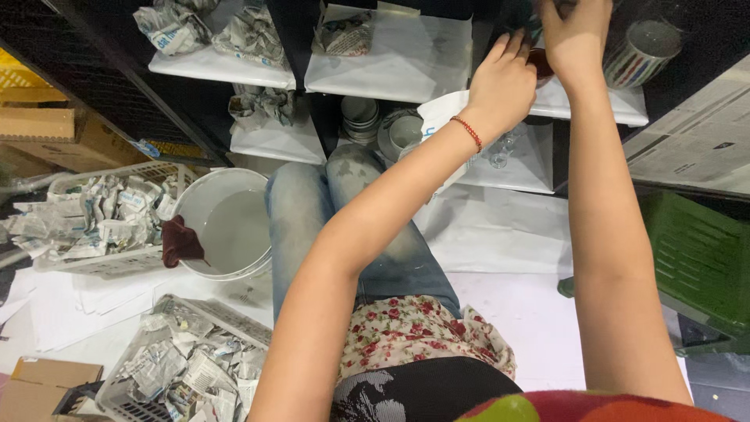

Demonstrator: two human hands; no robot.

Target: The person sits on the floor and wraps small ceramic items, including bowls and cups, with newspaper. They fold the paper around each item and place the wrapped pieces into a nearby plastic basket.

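**Ana:** While both arms stretch toward the upper right of the frame, what are the hands on?

**Ben:** The left hand (508, 82) lies with its fingers loosely spread against a small dark reddish-brown object (541, 66), probably a cup, on the white paper-lined shelf (594, 105). The right hand (574, 31) curls over the top of the same object, fingers bent as if pinching it; the frame's top edge cuts them off, so I cannot tell how tight the grip is.

**Ana:** Why 2 hands on 1 small thing?

**Ben:** I'd judge that 1 steadies while the other places; it looks breakable.

**Ana:** And next to it?

**Ben:** A striped ceramic mug (642, 51) lies tilted just right of the right hand. Below, on a lower shelf, a clear glass (500, 152) stands near the left wrist, with a stack of pale bowls (361, 117) further left.

**Ana:** The newspaper?

**Ben:** Crumpled newspaper sheets fill 2 white plastic baskets (78, 258) at lower left, apparently discarded wrapping. Some wrapped bundles (176, 27) sit on the upper-left shelves.

**Ana:** The bucket?

**Ben:** A white plastic bucket (226, 227) stands beside the person's knee, with a dark red cloth (181, 242) draped over its rim, within reach, likely for wiping.
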